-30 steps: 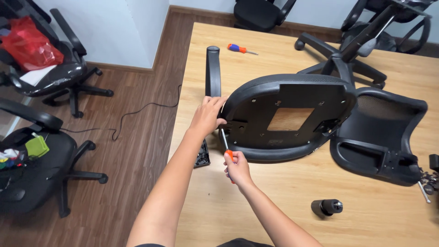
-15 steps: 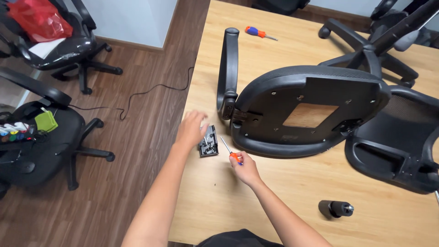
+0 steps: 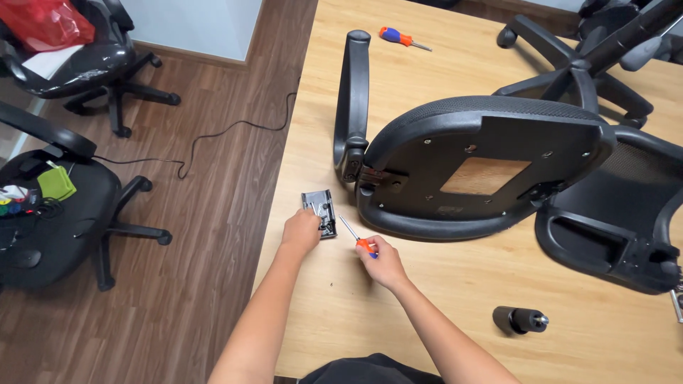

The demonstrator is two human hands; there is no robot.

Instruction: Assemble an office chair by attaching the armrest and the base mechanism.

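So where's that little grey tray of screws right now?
The grey tray sits near the table's left edge, under the left hand, just left of the upturned chair seat.

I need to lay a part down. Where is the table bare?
Bare wood lies between the right hand and the black cylinder, and between the upright armrest and the far screwdriver. It is crowded around the seat pan and small tray.

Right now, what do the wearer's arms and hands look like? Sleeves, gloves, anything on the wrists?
Both forearms are bare up to the frame edge, with no sleeves in view. The left hand and right hand wear no gloves. No watch, band or ring shows on either. A dark garment shows at the bottom edge, on the torso.
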